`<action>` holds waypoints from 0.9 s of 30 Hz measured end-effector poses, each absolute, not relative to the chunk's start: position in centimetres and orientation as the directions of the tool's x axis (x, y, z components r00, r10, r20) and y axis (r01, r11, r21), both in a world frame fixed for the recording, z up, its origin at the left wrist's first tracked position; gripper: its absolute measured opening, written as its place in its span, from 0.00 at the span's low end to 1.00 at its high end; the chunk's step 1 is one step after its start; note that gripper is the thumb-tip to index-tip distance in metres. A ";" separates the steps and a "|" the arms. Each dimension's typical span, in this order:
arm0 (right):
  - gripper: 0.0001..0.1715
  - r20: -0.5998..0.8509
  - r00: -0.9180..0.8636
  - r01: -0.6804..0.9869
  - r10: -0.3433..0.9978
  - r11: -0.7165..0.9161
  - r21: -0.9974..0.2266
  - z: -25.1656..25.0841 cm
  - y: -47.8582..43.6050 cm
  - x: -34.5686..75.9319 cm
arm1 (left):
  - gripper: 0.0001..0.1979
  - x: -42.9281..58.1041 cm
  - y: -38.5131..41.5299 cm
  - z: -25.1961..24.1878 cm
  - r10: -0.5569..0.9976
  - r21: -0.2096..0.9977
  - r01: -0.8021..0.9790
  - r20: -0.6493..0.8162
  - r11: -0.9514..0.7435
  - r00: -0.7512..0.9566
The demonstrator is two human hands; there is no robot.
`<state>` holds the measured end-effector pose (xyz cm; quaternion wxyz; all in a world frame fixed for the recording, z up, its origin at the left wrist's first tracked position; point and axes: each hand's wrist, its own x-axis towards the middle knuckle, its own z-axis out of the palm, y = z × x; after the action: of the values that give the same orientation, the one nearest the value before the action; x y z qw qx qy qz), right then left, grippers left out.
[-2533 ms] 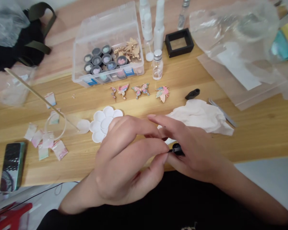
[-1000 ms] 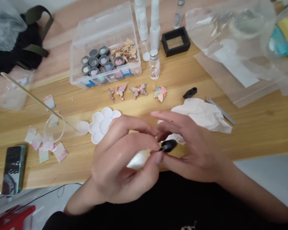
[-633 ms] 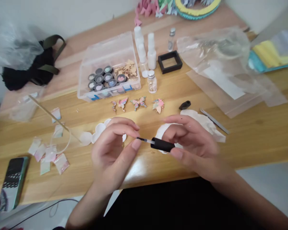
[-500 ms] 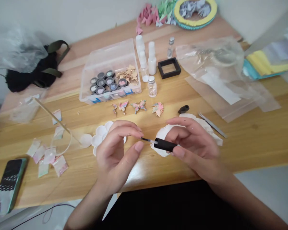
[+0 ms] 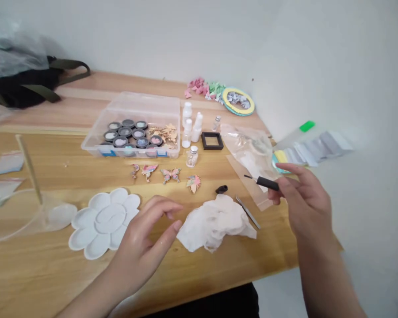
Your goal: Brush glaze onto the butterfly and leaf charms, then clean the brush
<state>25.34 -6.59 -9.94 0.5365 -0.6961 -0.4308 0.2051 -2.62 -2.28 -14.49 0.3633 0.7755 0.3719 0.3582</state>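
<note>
Two hands stand apart: the right hand [image 5: 307,205] pinches a light, stiff applicator wand [image 5: 254,178] by its thicker black cap [image 5: 268,183], the surest hold, while the left hand [image 5: 137,249] stays open, fingers loose, near a crumpled tissue [image 5: 215,223].

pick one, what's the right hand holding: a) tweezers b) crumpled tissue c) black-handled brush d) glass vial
C: the right hand pinches the black-handled brush between thumb and fingers, while the tweezers lie on the table.
</note>
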 end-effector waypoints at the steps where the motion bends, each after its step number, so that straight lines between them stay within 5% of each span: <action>1: 0.13 0.146 0.513 0.407 0.846 -0.090 -0.909 -9.6 -6.2 25.5 | 0.10 -2.6 -2.3 -14.5 0.837 0.827 0.322 0.284 -0.461 0.468; 10: 0.18 -0.038 0.274 0.624 0.961 -0.207 -0.754 -10.3 -4.2 25.7 | 0.08 -2.5 -2.6 -14.4 0.822 0.835 0.314 0.252 -0.451 0.512; 27: 0.16 -0.033 0.177 0.775 0.984 -0.160 -0.611 -10.1 -2.3 24.9 | 0.07 -2.6 -2.6 -14.0 0.829 0.845 0.324 0.222 -0.427 0.513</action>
<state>24.86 -2.32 -10.07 0.2379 -0.7295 -0.6028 0.2189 -2.60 -2.64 -14.04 0.3870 0.7789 0.3701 0.3265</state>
